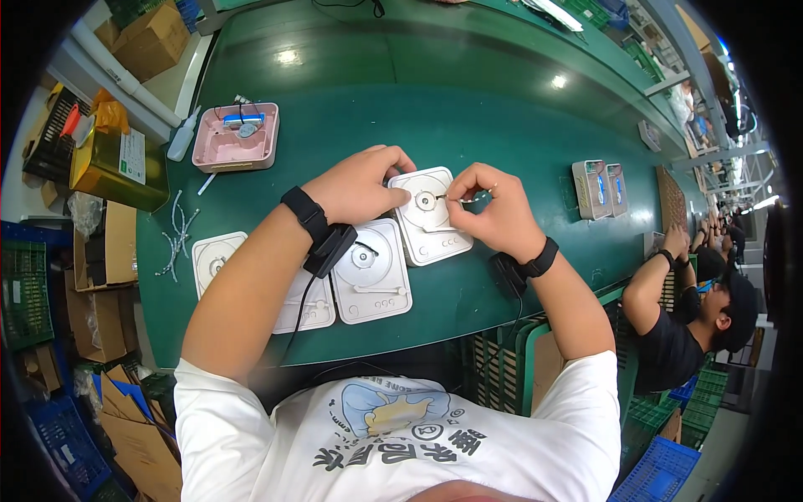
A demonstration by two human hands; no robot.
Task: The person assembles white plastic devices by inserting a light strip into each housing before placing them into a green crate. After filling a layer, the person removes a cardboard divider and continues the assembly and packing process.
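- The green table (335, 125) spreads beneath and beyond both grips, carrying the parts within reach.
- A gold metal can (117, 163) stands well to the left of the left grip (364, 182), apparently to keep it out of the way.
- Three similar white panels (370, 272) lie on the near side of the left grip, partly under that forearm, face up, likely so each is easy to pick up.
- The pink housing (238, 159) sits apart, beyond and left of the left grip, its open side up, which leaves the parts inside exposed.
- The white panel (435, 238) lies between the two grips. The left grip is loosely curved, thumb on the panel's left side, fingers bent near its far corner, seemingly to steady it; how firmly cannot be told.
- The right grip (456, 206) is pinched narrow on a thin dark piece (441, 197), beside the panel's central ring, presumably for fine control.
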